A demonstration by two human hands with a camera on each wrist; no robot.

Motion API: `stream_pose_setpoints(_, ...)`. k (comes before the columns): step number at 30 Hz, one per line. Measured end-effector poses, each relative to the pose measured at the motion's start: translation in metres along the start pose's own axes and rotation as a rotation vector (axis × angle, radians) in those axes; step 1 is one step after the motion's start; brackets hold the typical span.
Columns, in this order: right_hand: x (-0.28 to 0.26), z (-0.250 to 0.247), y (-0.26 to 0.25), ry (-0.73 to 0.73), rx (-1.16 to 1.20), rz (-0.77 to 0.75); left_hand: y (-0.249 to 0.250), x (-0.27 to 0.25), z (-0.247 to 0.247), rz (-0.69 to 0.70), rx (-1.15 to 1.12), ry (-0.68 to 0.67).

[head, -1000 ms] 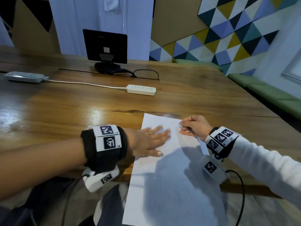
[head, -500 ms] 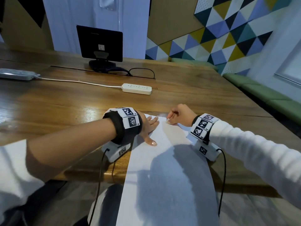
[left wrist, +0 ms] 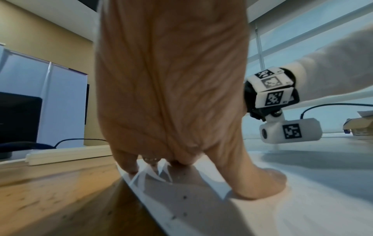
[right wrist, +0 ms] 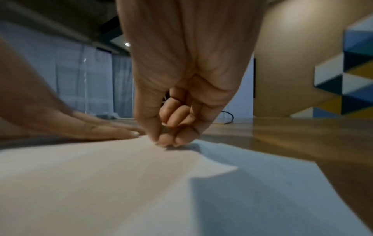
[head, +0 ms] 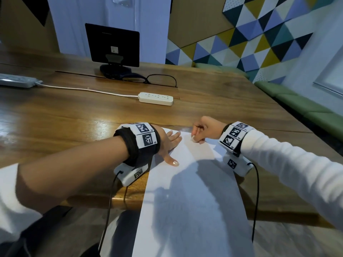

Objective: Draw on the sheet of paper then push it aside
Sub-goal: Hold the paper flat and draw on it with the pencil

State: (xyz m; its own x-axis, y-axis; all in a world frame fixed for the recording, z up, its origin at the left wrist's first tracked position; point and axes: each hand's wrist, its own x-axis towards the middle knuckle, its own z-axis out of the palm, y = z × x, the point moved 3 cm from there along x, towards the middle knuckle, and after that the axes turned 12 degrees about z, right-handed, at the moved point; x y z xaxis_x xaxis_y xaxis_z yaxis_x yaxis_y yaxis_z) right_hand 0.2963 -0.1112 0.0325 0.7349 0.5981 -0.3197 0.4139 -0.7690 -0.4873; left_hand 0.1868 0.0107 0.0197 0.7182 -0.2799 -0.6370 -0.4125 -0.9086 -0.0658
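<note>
A white sheet of paper (head: 194, 182) lies on the wooden table (head: 74, 117), and its near part hangs over the table's front edge. My left hand (head: 170, 143) lies flat on the sheet's far left corner with straight fingers; in the left wrist view the thumb (left wrist: 262, 186) presses the paper (left wrist: 282, 215). My right hand (head: 196, 138) is curled at the far right corner. There its thumb and fingertips (right wrist: 167, 140) pinch the paper (right wrist: 121, 183). I see no pen in any view.
A white power strip (head: 156, 98) with its cord lies just beyond the hands, and a second strip (head: 16, 80) sits at the far left. A dark monitor (head: 113, 45) and a black cable loop (head: 161, 80) stand at the back. A green bench (head: 306, 108) runs along the right.
My left hand has slid from the middle of the sheet's far end to its far left corner. My right hand stays curled at the far right corner. The view has tilted.
</note>
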Motion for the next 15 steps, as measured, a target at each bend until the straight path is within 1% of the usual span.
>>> stream_pose_setpoints(3,0.005,-0.001,-0.003,0.158,-0.028,0.017,0.001,-0.001,0.000,0.005,0.001,0.000)
stream_pose_setpoints(4,0.005,0.000,-0.003,0.170,-0.024,0.029,0.001,0.000,0.001,0.006,-0.005,0.002)
stream_pose_setpoints(6,0.000,-0.001,0.004,0.130,0.028,0.063,0.000,-0.002,0.003,0.001,-0.027,0.013)
stream_pose_setpoints(7,-0.004,-0.005,0.010,0.139,0.108,0.089,-0.002,-0.002,0.004,0.002,-0.042,0.020)
stream_pose_setpoints(8,-0.009,-0.010,0.018,0.184,0.233,0.121,-0.003,-0.002,0.005,0.000,-0.050,0.026)
stream_pose_setpoints(10,-0.020,-0.018,0.037,0.310,0.553,0.201,-0.001,0.000,0.004,-0.022,-0.053,0.025)
stream_pose_setpoints(11,-0.025,-0.019,0.045,0.346,0.688,0.241,0.003,0.003,0.002,-0.040,-0.039,0.037)
stream_pose_setpoints(12,-0.028,-0.017,0.052,0.358,0.778,0.284,0.009,0.007,-0.001,-0.055,-0.030,0.055)
stream_pose_setpoints(13,-0.030,-0.014,0.057,0.359,0.819,0.327,0.017,0.015,-0.005,-0.042,-0.014,0.086)
stream_pose_setpoints(15,-0.031,-0.009,0.065,0.366,0.834,0.385,0.038,0.028,-0.014,0.053,0.010,0.152)
